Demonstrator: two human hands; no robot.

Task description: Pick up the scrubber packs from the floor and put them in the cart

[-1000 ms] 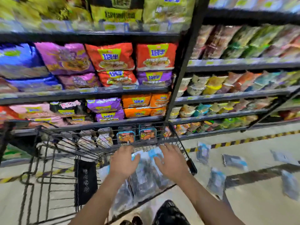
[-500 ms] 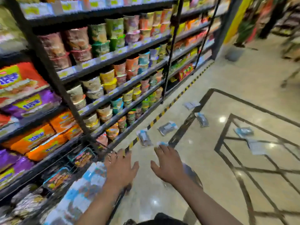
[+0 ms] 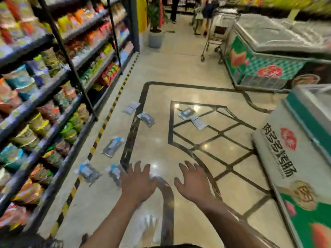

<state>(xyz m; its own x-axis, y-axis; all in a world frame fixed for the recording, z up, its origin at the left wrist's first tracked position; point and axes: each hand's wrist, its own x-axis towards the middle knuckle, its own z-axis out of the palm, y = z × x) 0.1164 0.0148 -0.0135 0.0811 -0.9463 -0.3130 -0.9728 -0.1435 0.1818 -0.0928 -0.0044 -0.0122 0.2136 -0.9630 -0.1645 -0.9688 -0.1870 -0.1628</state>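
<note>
Both hands empty — left hand [image 3: 138, 183] and right hand [image 3: 192, 183] spread, palms down, above the floor [image 3: 179, 72]. Scrubber packs [image 3: 113, 146] — flat clear pouches, grey contents, blue-white labels — lay scattered there beside the shelving [image 3: 53, 97].

A: Any text you can read here?

B: Only one spot. Your near freezer [image 3: 293, 158] on the right has a line of large dark characters running down its pale lid, seen rotated and partly blurred; you can't make them out reliably. A red logo sits beside them, unreadable.

A: Shelf packets [image 3: 35, 122], price strips, scrubber packs [image 3: 113, 146]?

B: All smeared by blur. Nothing legible for you there. Far freezer [image 3: 259, 68] shows a red emblem, no readable words.
</note>
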